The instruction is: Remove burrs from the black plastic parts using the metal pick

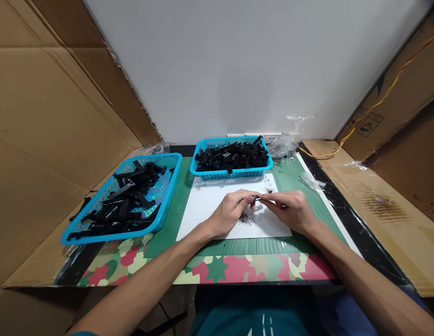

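Over a white sheet, my left hand and my right hand meet fingertip to fingertip. Between them is a small black part, mostly covered by the fingers. My left hand is closed around one end of it. The thumb and forefinger of my right hand pinch at its other end; whether they hold a separate tiny piece there cannot be made out. Below the hands lies a loose pile of tiny metal pieces, with more scattered at the sheet's upper corners.
A blue basket heaped with small black parts stands behind the sheet. Another blue basket with longer black pieces is at the left. Clear plastic bags lie by a wall socket. Cardboard walls both sides; a yellow cable hangs right.
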The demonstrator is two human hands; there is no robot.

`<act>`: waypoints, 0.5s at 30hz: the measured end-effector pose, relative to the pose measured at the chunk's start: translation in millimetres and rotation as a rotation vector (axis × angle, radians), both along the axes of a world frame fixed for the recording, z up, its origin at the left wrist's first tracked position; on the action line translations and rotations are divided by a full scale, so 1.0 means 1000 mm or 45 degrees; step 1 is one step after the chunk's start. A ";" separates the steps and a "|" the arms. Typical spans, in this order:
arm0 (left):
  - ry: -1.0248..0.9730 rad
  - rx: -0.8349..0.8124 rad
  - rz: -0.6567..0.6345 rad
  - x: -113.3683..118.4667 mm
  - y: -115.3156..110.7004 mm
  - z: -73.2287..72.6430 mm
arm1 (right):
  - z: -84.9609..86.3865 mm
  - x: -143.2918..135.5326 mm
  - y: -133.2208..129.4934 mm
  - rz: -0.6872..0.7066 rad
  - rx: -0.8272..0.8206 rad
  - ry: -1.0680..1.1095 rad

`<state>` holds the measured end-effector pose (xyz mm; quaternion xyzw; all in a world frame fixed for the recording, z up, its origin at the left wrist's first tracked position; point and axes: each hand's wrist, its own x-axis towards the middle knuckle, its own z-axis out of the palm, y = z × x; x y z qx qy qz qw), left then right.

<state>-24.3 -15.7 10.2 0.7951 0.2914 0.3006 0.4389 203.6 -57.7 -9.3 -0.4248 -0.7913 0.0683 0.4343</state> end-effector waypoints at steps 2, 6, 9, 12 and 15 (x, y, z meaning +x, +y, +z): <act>0.016 0.043 0.037 0.000 0.001 0.002 | -0.004 0.000 0.002 0.012 0.033 -0.017; 0.048 0.208 0.200 -0.002 0.003 0.002 | -0.008 0.003 0.004 0.049 0.053 -0.072; 0.080 0.354 0.237 -0.003 0.003 -0.003 | -0.010 0.004 0.005 0.040 -0.005 -0.115; 0.091 0.420 0.260 -0.003 0.004 -0.008 | -0.012 0.005 0.007 -0.005 -0.117 -0.086; 0.149 0.430 0.290 -0.003 0.004 -0.011 | -0.011 0.007 0.007 0.034 -0.206 -0.048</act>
